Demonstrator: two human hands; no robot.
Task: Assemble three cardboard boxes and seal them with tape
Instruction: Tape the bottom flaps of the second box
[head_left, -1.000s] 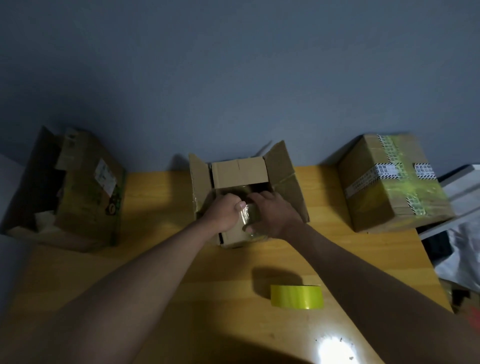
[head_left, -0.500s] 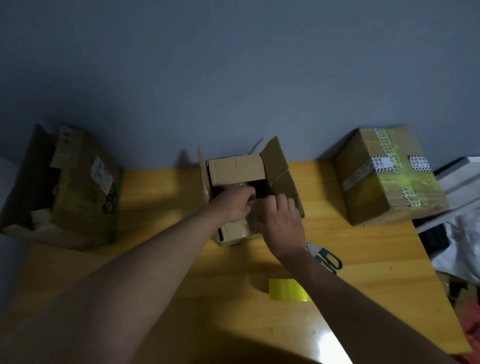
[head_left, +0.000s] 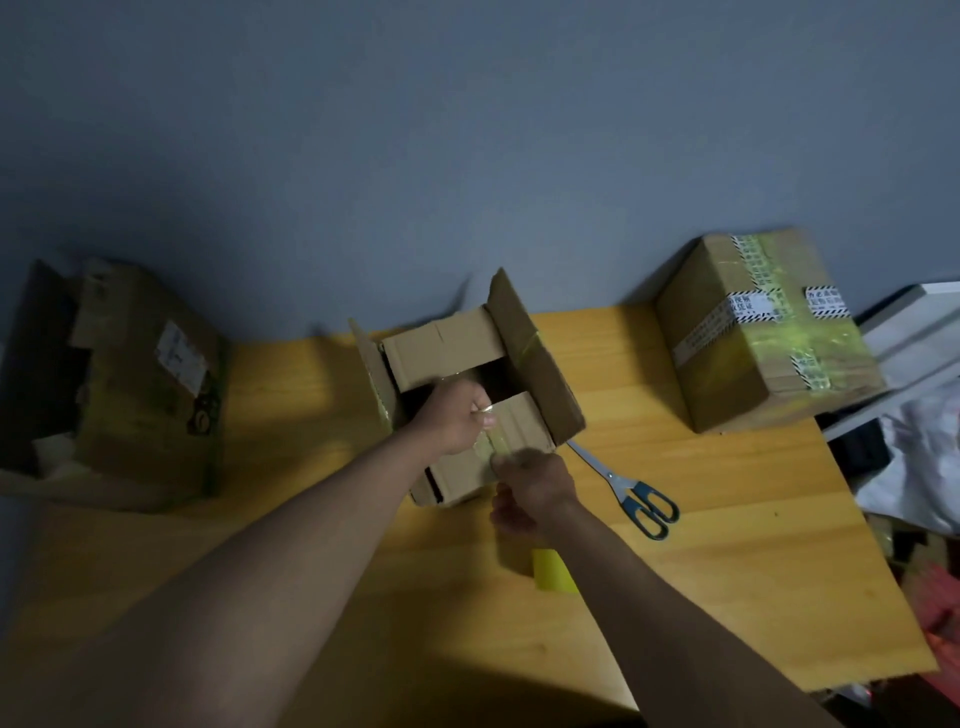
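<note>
Gripping box (head_left: 467, 400) near flap – both hands curled; opening faces up.

R hand (head_left: 532, 486) now off box (head_left: 467, 410).

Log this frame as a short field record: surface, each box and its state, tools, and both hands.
surface: wooden table
middle box: top open, side flaps up, two inner flaps folded partway
right box: closed, sealed with yellow-green tape
left box: on its side, open, at the table's left edge
scissors: flat on the table, right of the middle box
yellow tape roll: near side of the table, partly hidden by the right forearm
left hand: grips the middle box's near flap
right hand: curled at the box's near wall; grip unclear
</note>
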